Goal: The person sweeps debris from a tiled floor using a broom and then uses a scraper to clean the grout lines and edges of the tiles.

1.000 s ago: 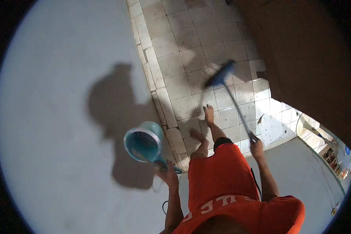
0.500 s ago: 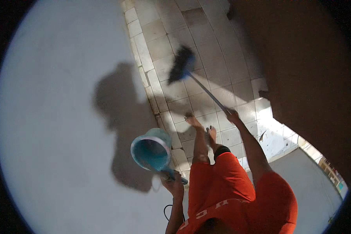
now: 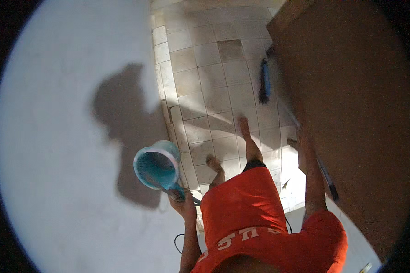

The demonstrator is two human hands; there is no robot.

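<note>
At the lower left, my left hand (image 3: 183, 204) grips the handle of a blue plastic water dipper (image 3: 157, 166). The dipper is tilted, so I look into its open mouth, and the inside shows blue. My right hand (image 3: 304, 137), a little blurred, is closed round the stick of a broom (image 3: 265, 82). Dark bristles and a blue head lie low over the floor at the upper right, beside the brown panel. Behind my right forearm the stick runs on, its dark end showing past the elbow. Part of the stick is dim against the panel.
A large brown panel (image 3: 351, 109) stands close on my right. To the left rises a pale wall (image 3: 59, 136) bearing my shadow. Square tiles cover the floor (image 3: 216, 95), with a darker tile (image 3: 230, 51) ahead. My bare feet stand on the tiles.
The broom has swung right, from mid-floor to beside the brown panel, and my right hand moved right with it. The dipper has shifted slightly left and up. My feet have stepped.
</note>
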